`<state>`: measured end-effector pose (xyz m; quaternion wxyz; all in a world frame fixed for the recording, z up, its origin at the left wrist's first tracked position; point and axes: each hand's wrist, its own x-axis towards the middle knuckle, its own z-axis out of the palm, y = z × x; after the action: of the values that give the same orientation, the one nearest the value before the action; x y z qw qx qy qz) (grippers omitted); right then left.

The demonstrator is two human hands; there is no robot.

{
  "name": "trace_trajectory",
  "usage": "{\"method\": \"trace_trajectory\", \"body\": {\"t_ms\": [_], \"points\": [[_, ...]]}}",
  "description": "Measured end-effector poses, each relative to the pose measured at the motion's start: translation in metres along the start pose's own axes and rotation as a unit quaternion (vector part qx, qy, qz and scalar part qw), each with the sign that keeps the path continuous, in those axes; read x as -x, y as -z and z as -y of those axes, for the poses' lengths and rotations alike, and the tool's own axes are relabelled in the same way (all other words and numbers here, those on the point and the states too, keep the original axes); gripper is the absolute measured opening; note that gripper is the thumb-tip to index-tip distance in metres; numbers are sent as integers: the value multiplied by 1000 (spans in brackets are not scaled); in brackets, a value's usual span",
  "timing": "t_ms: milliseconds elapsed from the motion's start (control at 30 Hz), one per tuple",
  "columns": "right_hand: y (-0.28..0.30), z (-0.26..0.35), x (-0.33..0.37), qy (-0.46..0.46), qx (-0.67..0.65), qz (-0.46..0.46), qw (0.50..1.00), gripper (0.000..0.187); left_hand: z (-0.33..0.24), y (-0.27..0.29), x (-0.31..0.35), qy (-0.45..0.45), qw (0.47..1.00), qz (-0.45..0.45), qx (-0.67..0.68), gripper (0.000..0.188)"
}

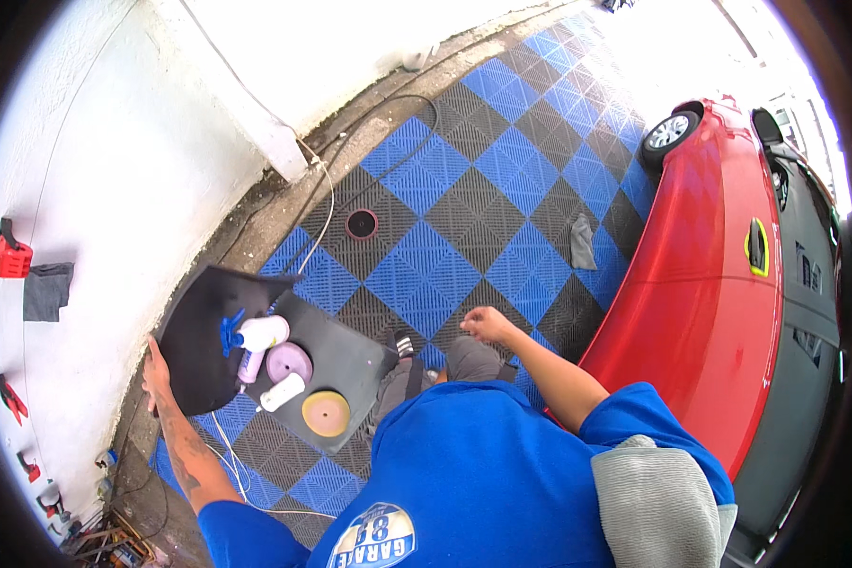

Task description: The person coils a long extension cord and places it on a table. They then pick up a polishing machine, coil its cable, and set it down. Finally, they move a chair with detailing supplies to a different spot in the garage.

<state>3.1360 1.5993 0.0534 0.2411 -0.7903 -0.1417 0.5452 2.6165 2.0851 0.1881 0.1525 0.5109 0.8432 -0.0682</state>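
My left hand grips the outer edge of a black plastic chair at its curved backrest. On the chair lie a white spray bottle with a blue trigger, a small lilac bottle and a white squeeze bottle. Beside them are a pink round polishing pad and a yellow round polishing pad. My right hand hovers near my knee, fingers loosely curled, with nothing visible in it. A grey cloth hangs over my right shoulder.
A red car stands along the right. On the blue and black tiled floor are a dark round pad and a grey cloth. Cables run along the white wall, where a red holder and cloth hang.
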Motion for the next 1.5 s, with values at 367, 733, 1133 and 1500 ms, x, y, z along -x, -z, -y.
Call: {"method": "trace_trajectory", "body": {"t_ms": [367,733,1133,1500], "points": [[13,224,-259,6,79,149,986,34,42,-56,-46,-165,939,-121,-275,37],[-93,240,-647,184,557,241,773,57,93,-19,-27,-13,998,-48,45,39],[-168,114,-803,79,497,-41,863,74,79,-10,-36,-58,992,-67,-85,43],[-129,167,-515,162,570,338,731,30,63,-47,-53,-71,967,-145,198,37]]}}
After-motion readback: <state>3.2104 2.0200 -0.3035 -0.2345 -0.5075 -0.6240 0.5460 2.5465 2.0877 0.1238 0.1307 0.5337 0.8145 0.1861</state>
